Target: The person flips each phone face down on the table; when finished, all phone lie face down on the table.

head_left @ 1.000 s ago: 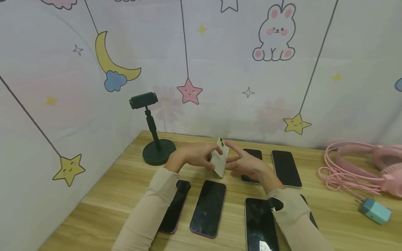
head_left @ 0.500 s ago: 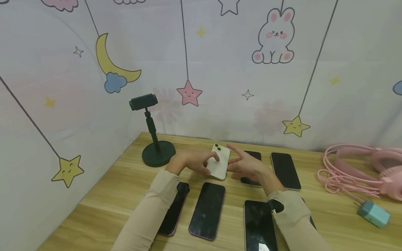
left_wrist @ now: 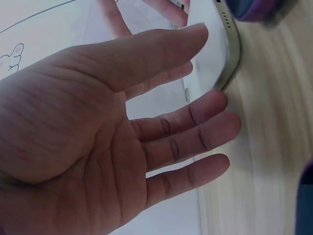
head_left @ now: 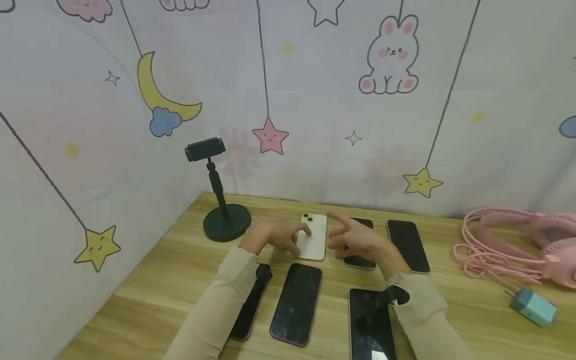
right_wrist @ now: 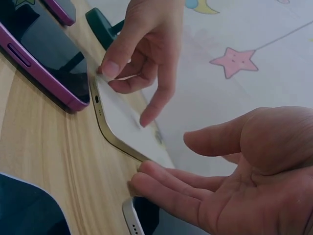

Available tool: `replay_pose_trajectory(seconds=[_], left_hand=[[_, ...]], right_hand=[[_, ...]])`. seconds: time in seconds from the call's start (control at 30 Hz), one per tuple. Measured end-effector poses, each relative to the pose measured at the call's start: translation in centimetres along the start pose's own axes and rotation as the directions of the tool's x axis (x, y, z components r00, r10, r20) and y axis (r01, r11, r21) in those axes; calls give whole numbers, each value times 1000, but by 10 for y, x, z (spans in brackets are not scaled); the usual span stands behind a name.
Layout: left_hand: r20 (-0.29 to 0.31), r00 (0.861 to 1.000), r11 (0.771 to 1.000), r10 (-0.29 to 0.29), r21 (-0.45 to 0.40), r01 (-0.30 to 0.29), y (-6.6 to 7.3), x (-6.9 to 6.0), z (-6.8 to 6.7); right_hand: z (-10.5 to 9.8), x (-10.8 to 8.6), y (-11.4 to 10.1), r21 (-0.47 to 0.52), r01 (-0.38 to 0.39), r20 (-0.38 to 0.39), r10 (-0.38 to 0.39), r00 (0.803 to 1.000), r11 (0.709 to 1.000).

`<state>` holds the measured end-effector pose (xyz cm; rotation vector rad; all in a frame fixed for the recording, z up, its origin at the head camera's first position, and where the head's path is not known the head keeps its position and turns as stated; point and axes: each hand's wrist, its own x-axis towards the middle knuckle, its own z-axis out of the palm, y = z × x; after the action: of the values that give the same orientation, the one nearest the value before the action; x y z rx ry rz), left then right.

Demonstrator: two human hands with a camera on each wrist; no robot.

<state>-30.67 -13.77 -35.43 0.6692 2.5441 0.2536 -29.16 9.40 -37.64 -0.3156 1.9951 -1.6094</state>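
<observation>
A white smartphone (head_left: 316,241) lies back up on the wooden table, its two camera lenses toward the wall. At its left side, my left hand (head_left: 280,235) has the index fingertip on or just over the white back and the thumb by the lower left corner. The other fingers of that hand (left_wrist: 122,132) are loosely extended in the left wrist view. My right hand (head_left: 357,237) hovers by the phone's right edge, fingers spread and holding nothing. In the right wrist view its fingertips (right_wrist: 156,178) are close to that edge; contact is unclear.
Dark-screened phones lie around: one (head_left: 296,305) in front, one (head_left: 371,325) by the right forearm, one (head_left: 408,246) behind. Another (head_left: 360,260) is partly under my right hand. A black stand (head_left: 227,222) is at back left; pink headphones (head_left: 562,260) and a teal plug (head_left: 534,306) are right.
The white phone was tilted up on its edge between both hands; it has come down flat, back up. My right fingers have moved slightly away to the right.
</observation>
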Motion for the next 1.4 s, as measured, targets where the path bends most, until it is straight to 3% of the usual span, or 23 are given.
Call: replay_pose_trajectory(seconds=[0.2, 0.47, 0.67, 1.0, 1.2, 1.4], left_hand=[[20, 1000, 999, 15, -35, -14, 8, 4, 0], [53, 998, 996, 25, -86, -20, 23, 15, -1], [78, 995, 978, 63, -205, -46, 31, 26, -1], [21, 997, 977, 72, -201, -67, 62, 46, -5], [-2, 998, 970, 69, -232, -68, 70, 52, 2], [-24, 990, 958, 139, -252, -140, 77, 61, 10]], right_hand=[[-11, -4, 3, -32, 7, -23, -8, 1000, 999], [-30, -9, 6, -159, 0, -27, -4, 1000, 987], [-41, -15, 8, -227, -29, -35, 22, 999, 974], [-63, -30, -5, -317, -111, -102, 83, 991, 942], [-68, -38, -2, -382, -174, -147, 126, 981, 908], [-68, -39, 4, -340, -204, -157, 158, 975, 918]])
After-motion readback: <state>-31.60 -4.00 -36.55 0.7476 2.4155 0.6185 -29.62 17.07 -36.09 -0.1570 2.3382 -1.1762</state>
